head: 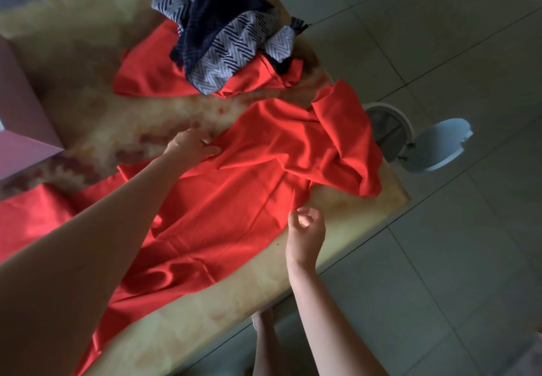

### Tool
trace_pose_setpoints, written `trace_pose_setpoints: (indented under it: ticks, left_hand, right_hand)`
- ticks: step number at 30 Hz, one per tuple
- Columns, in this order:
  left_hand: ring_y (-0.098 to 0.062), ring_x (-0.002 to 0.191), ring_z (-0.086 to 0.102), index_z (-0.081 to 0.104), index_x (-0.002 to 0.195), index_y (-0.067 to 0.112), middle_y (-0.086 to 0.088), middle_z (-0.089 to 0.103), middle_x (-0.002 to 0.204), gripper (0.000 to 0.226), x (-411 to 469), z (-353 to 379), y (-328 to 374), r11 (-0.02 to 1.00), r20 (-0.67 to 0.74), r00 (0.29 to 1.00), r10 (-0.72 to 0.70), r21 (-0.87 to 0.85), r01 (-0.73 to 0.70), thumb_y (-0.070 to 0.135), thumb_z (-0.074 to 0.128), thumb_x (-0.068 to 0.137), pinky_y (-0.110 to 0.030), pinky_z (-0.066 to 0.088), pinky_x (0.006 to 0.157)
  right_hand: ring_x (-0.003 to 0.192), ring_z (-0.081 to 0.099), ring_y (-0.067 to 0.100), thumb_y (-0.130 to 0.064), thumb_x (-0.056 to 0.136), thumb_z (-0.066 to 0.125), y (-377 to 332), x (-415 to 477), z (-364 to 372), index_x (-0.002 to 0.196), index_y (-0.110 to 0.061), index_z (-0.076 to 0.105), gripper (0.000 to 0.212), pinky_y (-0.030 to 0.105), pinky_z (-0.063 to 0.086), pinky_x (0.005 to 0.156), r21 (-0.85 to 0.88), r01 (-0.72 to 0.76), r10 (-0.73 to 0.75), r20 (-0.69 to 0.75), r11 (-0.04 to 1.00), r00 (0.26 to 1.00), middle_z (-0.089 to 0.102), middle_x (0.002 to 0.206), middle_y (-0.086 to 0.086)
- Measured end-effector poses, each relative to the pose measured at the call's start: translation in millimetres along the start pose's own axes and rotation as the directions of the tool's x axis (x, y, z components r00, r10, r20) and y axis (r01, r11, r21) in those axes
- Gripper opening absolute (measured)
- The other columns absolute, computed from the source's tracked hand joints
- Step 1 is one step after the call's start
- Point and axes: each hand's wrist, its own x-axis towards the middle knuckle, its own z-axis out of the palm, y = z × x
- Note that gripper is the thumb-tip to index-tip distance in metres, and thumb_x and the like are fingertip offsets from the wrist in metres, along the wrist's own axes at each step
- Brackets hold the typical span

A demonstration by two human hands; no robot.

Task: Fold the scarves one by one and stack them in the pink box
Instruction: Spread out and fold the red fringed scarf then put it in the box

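Observation:
A long red scarf lies spread along the marble table, its far end bunched up at the table's right edge. My left hand rests on the scarf's left edge, fingers pinching a fold of the cloth. My right hand hovers at the scarf's right edge with fingers curled, thumb and fingertips at the hem. A second red scarf lies farther back under a crumpled navy and white zigzag scarf. The pink box stands at the left edge of the view.
More red cloth lies at the near left, partly behind my left arm. Beside the table on the tiled floor stands a white bin with its pale blue lid flipped open.

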Motion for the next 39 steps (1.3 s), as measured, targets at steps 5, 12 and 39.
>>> trace_pose_setpoints:
  ticks: [5, 12, 39]
  left_hand:
    - [-0.032, 0.101, 0.062, 0.067, 0.106, 0.003, -0.017, 0.067, 0.105, 0.032, 8.9, 0.6, 15.4, 0.983, -0.063, 0.996, 0.057, -0.169, -0.067, 0.027, 0.069, 0.084, -0.03, 0.042, 0.081]
    - [0.008, 0.063, 0.052, 0.069, 0.1, 0.003, -0.005, 0.061, 0.082, 0.031, 18.0, -13.9, 63.3, 0.873, -0.24, 0.948, 0.21, -0.391, -0.292, 0.028, 0.065, 0.082, -0.023, 0.042, 0.068]
    - [-0.029, 0.123, 0.046, 0.051, 0.132, 0.019, -0.009, 0.054, 0.13, 0.05, 69.7, -17.5, 129.5, 0.943, -0.306, 0.899, 0.313, -0.011, -0.332, 0.022, 0.063, 0.083, -0.041, 0.035, 0.104]
  right_hand:
    - [0.08, 0.058, 0.002, -0.007, 0.08, 0.072, -13.4, 15.7, 3.7, 0.106, -0.008, 0.052, 0.033, 0.007, 0.045, 0.063, 0.189, -0.197, 0.176, 0.123, 0.962, 0.977, 0.06, 0.087, -0.002]
    - [0.065, 0.057, 0.009, 0.003, 0.081, 0.065, -14.4, 35.3, -10.7, 0.086, -0.015, 0.055, 0.021, 0.011, 0.043, 0.06, 0.166, 0.009, 0.018, -0.161, 0.986, 0.987, 0.061, 0.078, 0.008]
    - [0.096, 0.049, 0.033, -0.002, 0.066, 0.077, -14.5, 68.6, -31.3, 0.098, -0.008, 0.064, 0.035, 0.027, 0.031, 0.085, -0.496, 0.381, -0.467, -0.058, 0.781, 0.882, 0.056, 0.106, 0.015]
